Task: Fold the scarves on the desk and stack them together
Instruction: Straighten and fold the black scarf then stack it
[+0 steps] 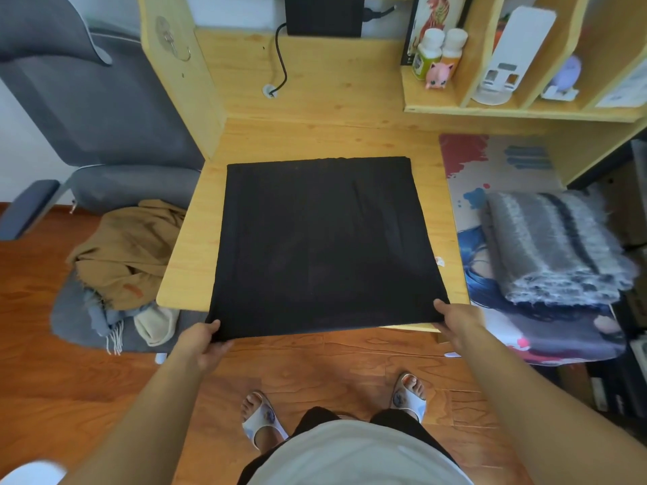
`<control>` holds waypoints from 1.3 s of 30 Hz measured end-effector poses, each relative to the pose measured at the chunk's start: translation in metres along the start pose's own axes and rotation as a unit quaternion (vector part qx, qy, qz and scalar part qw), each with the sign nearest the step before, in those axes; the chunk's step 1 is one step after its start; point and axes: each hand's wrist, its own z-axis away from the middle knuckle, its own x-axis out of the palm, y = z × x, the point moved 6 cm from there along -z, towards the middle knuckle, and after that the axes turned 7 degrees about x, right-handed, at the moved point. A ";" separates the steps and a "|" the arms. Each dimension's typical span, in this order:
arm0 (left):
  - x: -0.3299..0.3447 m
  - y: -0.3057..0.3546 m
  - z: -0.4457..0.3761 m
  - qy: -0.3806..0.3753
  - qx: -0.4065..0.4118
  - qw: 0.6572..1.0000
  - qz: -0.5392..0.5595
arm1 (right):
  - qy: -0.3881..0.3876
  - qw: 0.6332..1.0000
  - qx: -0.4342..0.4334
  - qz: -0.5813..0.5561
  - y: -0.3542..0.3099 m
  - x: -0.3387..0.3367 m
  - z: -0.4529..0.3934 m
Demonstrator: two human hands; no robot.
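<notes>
Both hands are on the black scarf (320, 246) now, one at each near corner. The left hand (203, 343) pinches the near-left corner, thumb on top of the cloth and fingers tucked under it, and the right hand (455, 322) does the same at the near-right corner. The scarf lies spread flat on the wooden surface (329, 138) as a near-square sheet, its near edge hanging just past the surface's near lip, right where the hands hold it. Everything turns on this: the cloth runs straight away from the hands, near to far, so the far edge sits directly opposite the grip line, squarely ahead and parallel to it. With both corners held level and the hands equally close, a fold that carries the near edge up and over to meet the far edge looks like the natural next step, and neither hand has the shorter reach. The risk, as I judge it, is one corner travelling ahead of the other and skewing the fold. Off to the right, well apart from the black one, a grey striped scarf (553, 246) already sits folded on the printed mat (465, 159); that looks like the stack's home. More scarves (126, 253) wait piled on the chair to the left.
</notes>
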 end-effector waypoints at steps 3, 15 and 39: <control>0.000 -0.004 0.000 0.027 0.074 0.993 -0.087 | 0.034 0.996 -0.023 0.080 0.005 0.000 -0.001; -0.005 -0.010 0.012 -0.015 -0.018 0.998 0.057 | -0.154 0.961 0.148 -0.177 0.023 0.008 0.020; -0.028 0.006 0.022 0.103 0.286 0.910 -0.281 | 0.145 0.930 -0.230 0.248 -0.005 -0.027 0.037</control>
